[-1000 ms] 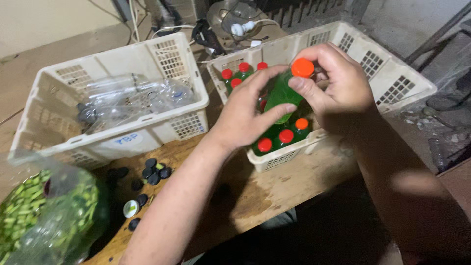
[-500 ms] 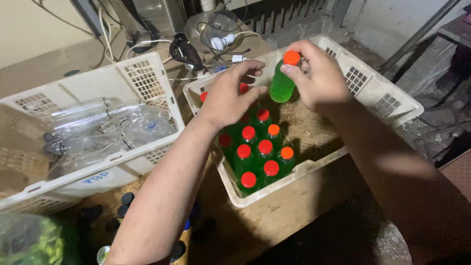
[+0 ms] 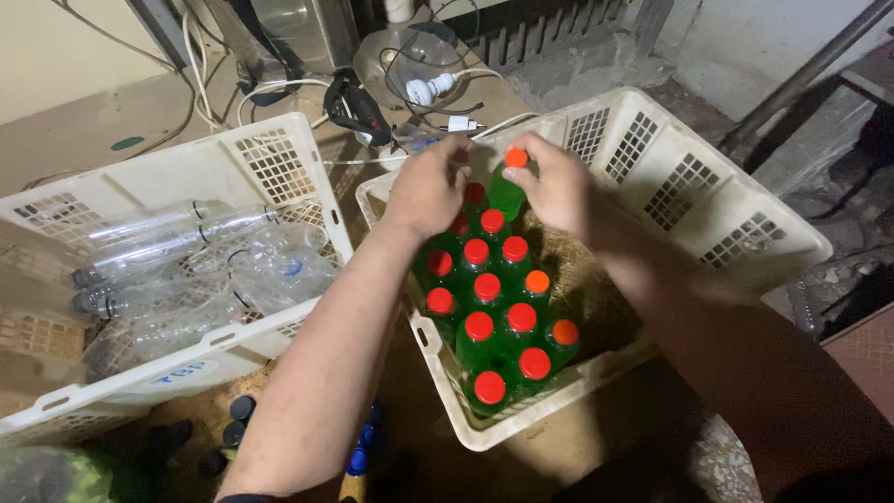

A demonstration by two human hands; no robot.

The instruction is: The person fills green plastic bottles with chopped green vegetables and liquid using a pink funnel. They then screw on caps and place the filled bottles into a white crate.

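My right hand [image 3: 557, 189] grips a green bottle with an orange cap [image 3: 508, 187] and holds it upright at the far end of the right white crate [image 3: 736, 210]. My left hand [image 3: 427, 189] rests on the tops of the far bottles beside it, fingers bent over them. Several capped green bottles [image 3: 494, 317] stand packed in rows in the crate's left half, with red and orange caps. The crate's right half shows its bare bottom.
A second white crate [image 3: 177, 373] to the left holds several empty clear plastic bottles [image 3: 186, 270]. Dark loose caps [image 3: 237, 410] lie on the wooden table in front of it. Cables, a white plug [image 3: 424, 90] and a machine stand behind the crates.
Both hands have carried the green bottle from above the near rows down to the far end of the crate. The camera has turned toward the right crate.
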